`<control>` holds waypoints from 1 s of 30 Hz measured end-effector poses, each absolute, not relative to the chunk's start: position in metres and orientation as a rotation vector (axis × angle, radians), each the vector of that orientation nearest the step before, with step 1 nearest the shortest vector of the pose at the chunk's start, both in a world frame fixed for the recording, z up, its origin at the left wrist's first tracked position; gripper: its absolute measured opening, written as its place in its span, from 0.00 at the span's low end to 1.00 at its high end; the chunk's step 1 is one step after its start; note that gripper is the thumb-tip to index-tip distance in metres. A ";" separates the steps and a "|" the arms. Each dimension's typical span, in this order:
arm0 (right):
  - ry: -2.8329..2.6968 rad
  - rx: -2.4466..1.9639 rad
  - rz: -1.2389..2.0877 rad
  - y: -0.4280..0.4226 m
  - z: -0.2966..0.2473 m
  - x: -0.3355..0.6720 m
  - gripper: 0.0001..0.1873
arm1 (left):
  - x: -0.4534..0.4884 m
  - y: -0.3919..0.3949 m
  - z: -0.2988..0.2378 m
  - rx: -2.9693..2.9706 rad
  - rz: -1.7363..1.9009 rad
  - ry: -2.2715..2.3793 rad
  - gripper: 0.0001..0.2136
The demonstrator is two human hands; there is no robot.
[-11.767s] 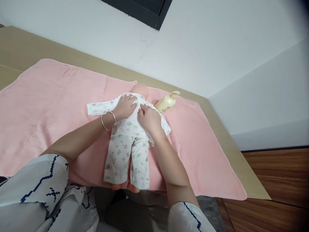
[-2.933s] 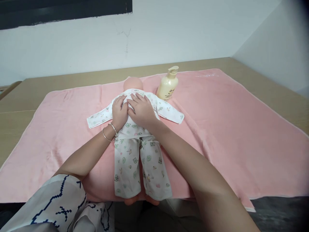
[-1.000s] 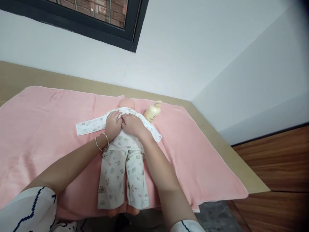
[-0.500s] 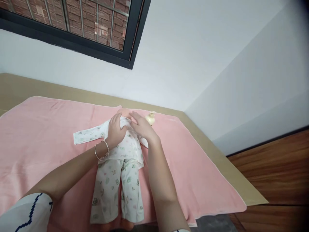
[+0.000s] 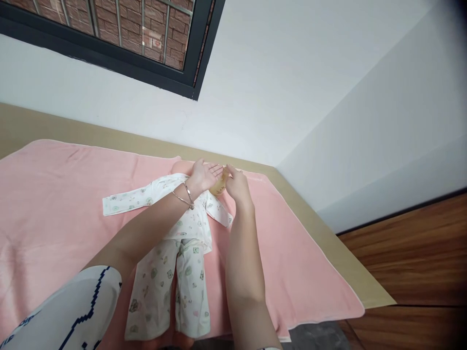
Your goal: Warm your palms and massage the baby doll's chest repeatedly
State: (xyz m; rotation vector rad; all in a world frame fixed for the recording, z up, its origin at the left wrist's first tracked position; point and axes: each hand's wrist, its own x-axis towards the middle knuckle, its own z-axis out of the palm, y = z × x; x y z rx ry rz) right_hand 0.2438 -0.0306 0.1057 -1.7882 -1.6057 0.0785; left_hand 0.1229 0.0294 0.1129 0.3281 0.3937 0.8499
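Observation:
My left hand (image 5: 206,175) is palm up with its fingers stretched out, above the chest and neck of a doll. Close beside those fingers is a small yellow translucent bottle (image 5: 218,187) with dark print. My right hand (image 5: 237,184) is closed around the bottle's upper part; its fingers partly hide the top. The doll (image 5: 181,167) lies on its back in a white patterned long-sleeved top (image 5: 195,218) and matching trousers (image 5: 155,291). One sleeve stretches out to the left, the other down to the right. My left hand and forearm cover part of its head and upper body.
A pink blanket (image 5: 292,253) lies under the doll on a tan surface (image 5: 350,272). Behind stands a white wall (image 5: 255,97) with a dark-framed barred window (image 5: 160,80). Wooden panels (image 5: 412,248) are at the right.
Both hands have left the doll's upper chest. The left hand has moved right and turned palm up. My right hand has moved right and taken hold of the bottle.

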 end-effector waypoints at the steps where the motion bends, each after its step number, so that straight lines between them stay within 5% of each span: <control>1: -1.625 -1.786 0.067 -0.029 0.105 0.244 0.30 | 0.125 0.029 0.114 0.314 0.844 0.394 0.34; 9: -1.644 -1.939 -0.062 -0.019 0.098 0.235 0.29 | 0.116 0.024 0.118 0.279 0.848 0.390 0.32; 20: -1.804 -2.375 -0.072 -0.031 0.091 0.205 0.41 | 0.024 -0.039 0.101 0.350 0.810 0.712 0.27; 27: -1.796 -2.358 -0.028 -0.035 0.087 0.198 0.44 | 0.001 -0.059 0.120 0.369 0.868 0.702 0.11; 30: -1.726 -2.260 -0.013 -0.043 0.098 0.196 0.36 | -0.004 -0.066 0.128 0.397 0.925 0.706 0.07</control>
